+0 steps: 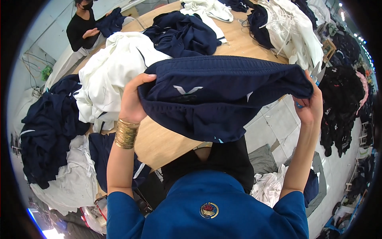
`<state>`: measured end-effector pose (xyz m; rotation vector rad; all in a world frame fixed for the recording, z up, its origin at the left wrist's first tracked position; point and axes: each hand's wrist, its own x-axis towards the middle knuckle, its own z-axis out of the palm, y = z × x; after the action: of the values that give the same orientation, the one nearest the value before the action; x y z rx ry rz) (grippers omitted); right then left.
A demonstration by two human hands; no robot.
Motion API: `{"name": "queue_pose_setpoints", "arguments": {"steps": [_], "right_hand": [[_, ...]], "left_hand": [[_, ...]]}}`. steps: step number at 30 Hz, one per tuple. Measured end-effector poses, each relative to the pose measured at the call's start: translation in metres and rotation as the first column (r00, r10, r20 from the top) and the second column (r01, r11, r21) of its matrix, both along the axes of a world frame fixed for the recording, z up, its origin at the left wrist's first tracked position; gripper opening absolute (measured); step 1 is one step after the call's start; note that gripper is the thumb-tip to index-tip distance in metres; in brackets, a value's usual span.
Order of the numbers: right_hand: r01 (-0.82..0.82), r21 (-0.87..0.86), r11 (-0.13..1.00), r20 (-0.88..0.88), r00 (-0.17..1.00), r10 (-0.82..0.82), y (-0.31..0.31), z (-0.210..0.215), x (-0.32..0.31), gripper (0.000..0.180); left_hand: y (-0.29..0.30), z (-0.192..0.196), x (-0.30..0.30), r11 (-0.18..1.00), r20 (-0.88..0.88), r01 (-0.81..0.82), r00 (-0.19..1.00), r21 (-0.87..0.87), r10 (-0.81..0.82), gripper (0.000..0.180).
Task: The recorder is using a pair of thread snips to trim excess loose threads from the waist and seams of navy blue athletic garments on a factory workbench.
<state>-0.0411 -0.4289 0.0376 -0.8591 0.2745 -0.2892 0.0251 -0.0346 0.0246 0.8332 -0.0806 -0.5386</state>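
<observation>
Wooden table (167, 143) — hands (131, 101) (310, 105) stretch ribbed navy garment (223, 95).

A dark blue piece of clothing (223, 99) is stretched wide across the middle of the frame, held up in the air. It has a small white mark on it, and its lower part hangs down loose.

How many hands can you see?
4, maybe more hidden. The left hand and right hand grip the navy garment. The other person's two hands are at top left on dark cloth.
</observation>
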Motion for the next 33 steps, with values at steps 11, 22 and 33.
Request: {"name": "queue_pose_setpoints", "arguments": {"steps": [11,22,33], "right_hand": [[0.131,-0.782,0.61,0.168,0.986,0.004,0.072,0.002,0.001,0.029],[-0.327,-0.781,0.532,-0.001,0.853,0.522,0.147,-0.055,-0.017,0.024],[-0.008,-1.0,0.03,0.016,0.684,0.73,0.187,-0.098,-0.081,0.067]], "left_hand": [[-0.043,0.016,-0.024,1.0,0.146,-0.019,0.989,0.021,0.016,0.048],[-0.049,0.008,-0.031,0.991,0.206,-0.05,0.976,-0.121,0.074,0.072],[-0.03,-0.023,-0.005,0.848,0.216,-0.028,0.962,-0.529,0.166,0.065]]}}
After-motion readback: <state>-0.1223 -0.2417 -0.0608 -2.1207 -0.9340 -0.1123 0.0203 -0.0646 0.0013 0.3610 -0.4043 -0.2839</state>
